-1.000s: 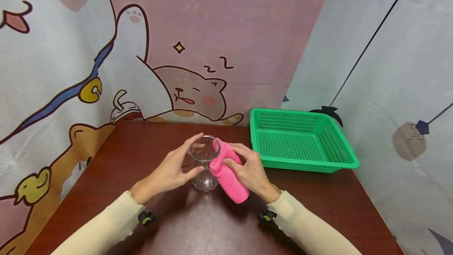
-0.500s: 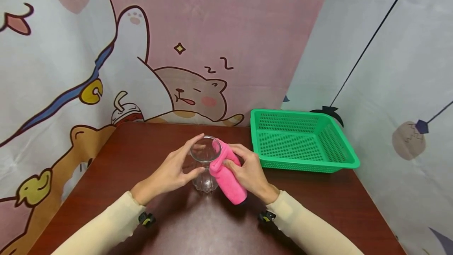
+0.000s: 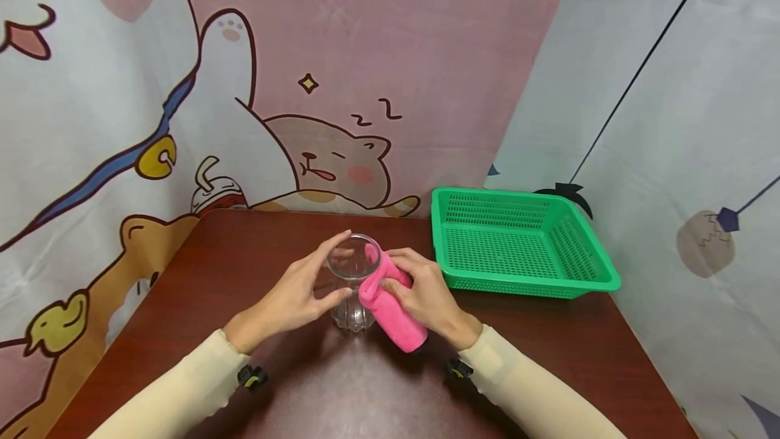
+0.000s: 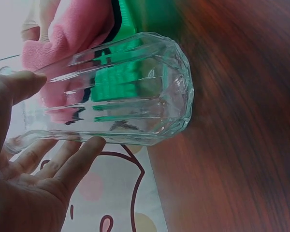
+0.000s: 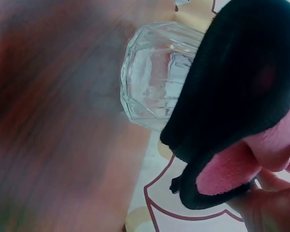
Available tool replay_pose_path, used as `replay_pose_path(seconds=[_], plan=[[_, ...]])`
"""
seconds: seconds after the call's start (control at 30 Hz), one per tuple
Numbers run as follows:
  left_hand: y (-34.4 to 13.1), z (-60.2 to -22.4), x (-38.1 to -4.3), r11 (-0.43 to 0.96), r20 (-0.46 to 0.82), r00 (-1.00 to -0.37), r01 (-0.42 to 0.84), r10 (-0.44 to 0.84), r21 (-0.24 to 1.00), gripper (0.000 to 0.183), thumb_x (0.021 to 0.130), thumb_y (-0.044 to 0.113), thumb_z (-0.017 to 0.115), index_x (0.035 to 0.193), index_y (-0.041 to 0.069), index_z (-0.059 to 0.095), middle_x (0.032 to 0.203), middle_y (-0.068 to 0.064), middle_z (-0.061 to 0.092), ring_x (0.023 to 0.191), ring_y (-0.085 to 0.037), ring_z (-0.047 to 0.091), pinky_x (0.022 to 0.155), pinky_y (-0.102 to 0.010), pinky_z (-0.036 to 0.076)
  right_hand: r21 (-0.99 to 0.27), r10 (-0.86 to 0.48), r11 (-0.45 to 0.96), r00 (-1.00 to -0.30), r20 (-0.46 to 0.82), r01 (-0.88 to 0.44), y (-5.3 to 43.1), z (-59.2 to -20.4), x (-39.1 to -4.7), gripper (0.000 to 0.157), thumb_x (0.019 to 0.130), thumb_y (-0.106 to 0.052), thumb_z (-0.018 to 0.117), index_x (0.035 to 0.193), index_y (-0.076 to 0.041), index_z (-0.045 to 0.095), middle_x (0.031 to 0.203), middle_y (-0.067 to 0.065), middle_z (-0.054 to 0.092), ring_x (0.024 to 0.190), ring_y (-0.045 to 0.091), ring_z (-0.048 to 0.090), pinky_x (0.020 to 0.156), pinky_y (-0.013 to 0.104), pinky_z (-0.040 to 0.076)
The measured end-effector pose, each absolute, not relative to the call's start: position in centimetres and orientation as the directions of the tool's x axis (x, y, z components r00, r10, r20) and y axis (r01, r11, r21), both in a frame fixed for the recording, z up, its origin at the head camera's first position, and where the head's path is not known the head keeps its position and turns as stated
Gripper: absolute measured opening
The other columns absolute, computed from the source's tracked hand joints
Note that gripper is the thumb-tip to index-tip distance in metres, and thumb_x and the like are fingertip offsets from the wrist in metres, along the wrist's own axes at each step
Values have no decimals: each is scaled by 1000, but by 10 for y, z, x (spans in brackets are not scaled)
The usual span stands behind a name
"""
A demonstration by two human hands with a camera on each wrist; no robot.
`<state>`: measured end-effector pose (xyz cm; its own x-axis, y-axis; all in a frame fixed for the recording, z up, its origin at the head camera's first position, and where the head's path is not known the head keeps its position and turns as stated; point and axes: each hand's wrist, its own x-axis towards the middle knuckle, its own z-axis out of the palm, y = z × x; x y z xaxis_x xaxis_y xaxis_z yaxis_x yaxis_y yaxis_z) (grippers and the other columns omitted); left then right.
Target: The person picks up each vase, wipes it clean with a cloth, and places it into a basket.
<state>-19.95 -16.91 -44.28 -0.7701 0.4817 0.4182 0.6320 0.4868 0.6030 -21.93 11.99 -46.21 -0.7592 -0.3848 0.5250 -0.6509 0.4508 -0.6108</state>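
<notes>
A clear glass vase (image 3: pixel 353 315) with faceted sides stands mouth-up in front of the person, its base close over the tabletop. My left hand (image 3: pixel 285 298) grips it near the top, thumb on the near side and fingers round the far side; in the left wrist view the fingertips lie along the glass (image 4: pixel 135 96). A pink towel (image 3: pixel 396 320) with a dark edging is bunched in my right hand (image 3: pixel 428 292), pinched between thumb and fingers, and laps over the vase's right rim. In the right wrist view its dark border (image 5: pixel 227 82) covers part of the vase.
Toward the back right sits a green perforated plastic basket (image 3: pixel 447 256). The dark reddish-brown table (image 3: pixel 286 225) meets a cartoon-printed curtain (image 3: pixel 451 73) behind and at both sides.
My right hand has shifted slightly left, and the towel's folds at the rim have changed a little. The vase and my left hand stay practically where they were.
</notes>
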Motion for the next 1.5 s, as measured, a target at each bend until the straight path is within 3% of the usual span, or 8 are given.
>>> replay_pose_path(seconds=[0.53, 0.87, 1.1, 1.27, 1.37, 1.5], plan=[[-169, -446, -198, 491, 403, -781, 617, 476, 615, 108, 101, 13, 93, 185, 27, 27, 160, -14, 71, 139, -33, 78, 103, -46, 71, -553, -479, 524, -761, 437, -648, 122, -460, -218, 32, 99, -13, 94, 129, -5, 87, 136, 14, 82, 122, 28, 82, 96, 41, 70], [-169, -446, -198, 503, 396, -787, 610, 472, 613, 107, 100, 15, 94, 184, 27, 28, 159, -13, 73, 137, -31, 78, 105, -48, 70, -508, -533, 569, -761, 371, -646, 125, -468, -219, 30, 98, -13, 95, 126, -4, 87, 130, 15, 82, 118, 28, 82, 102, 46, 70], [-169, -445, -199, 522, 395, -787, 612, 473, 594, 108, 100, 17, 94, 184, 28, 27, 159, -11, 73, 139, -30, 78, 105, -46, 70, -487, -580, 602, -766, 277, -632, 126, -473, -221, 27, 99, -11, 94, 123, -1, 87, 124, 13, 82, 114, 25, 81, 100, 43, 70], [-168, -445, -199, 520, 392, -787, 612, 476, 596, 108, 100, 16, 94, 184, 27, 27, 159, -13, 72, 140, -31, 77, 103, -47, 71, -452, -618, 608, -747, 247, -652, 129, -481, -224, 19, 99, -8, 93, 116, 0, 87, 119, 14, 81, 108, 25, 80, 94, 40, 70], [-168, -444, -199, 520, 393, -787, 612, 477, 596, 108, 100, 15, 95, 184, 26, 27, 159, -14, 72, 140, -31, 77, 105, -48, 70, -410, -636, 623, -736, 230, -667, 131, -485, -225, 13, 99, -8, 94, 102, -3, 83, 113, 13, 79, 98, 21, 77, 83, 32, 66], [-167, -443, -199, 524, 395, -785, 615, 477, 589, 108, 100, 16, 95, 184, 26, 27, 159, -14, 72, 141, -30, 77, 106, -49, 69, -368, -658, 639, -728, 191, -675, 131, -487, -226, 28, 98, -10, 95, 86, -8, 70, 104, 9, 71, 85, 15, 63, 72, 24, 53]])
